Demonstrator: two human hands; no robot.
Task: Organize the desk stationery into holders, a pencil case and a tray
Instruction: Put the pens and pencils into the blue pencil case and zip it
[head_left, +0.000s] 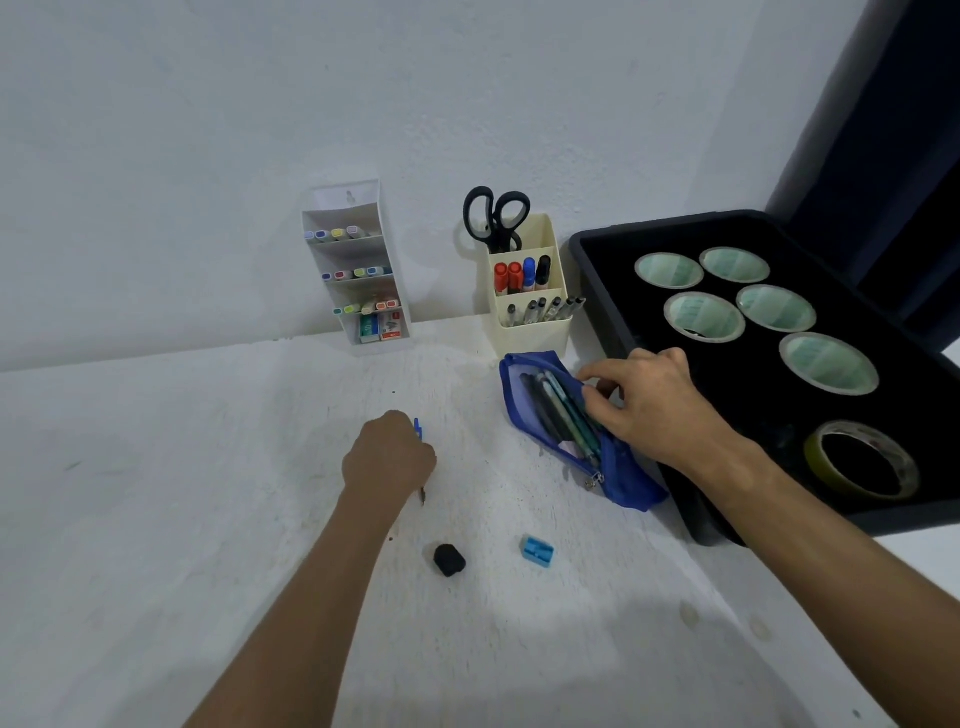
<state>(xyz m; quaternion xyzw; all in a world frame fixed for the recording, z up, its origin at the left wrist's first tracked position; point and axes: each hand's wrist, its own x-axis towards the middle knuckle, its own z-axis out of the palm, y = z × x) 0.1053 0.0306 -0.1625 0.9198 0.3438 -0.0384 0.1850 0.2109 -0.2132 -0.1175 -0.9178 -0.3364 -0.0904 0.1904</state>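
The worktop looks matt white and faintly grainy, like the painted wall behind it. The pencil case is blue woven cloth with a small metal zip pull. The tray is dark, smooth plastic with a dull sheen. The tape rolls show glossy film on paper cores. The cream holder and white tiered holder look like smooth plastic; the blue sharpener too. The eraser is matt black.
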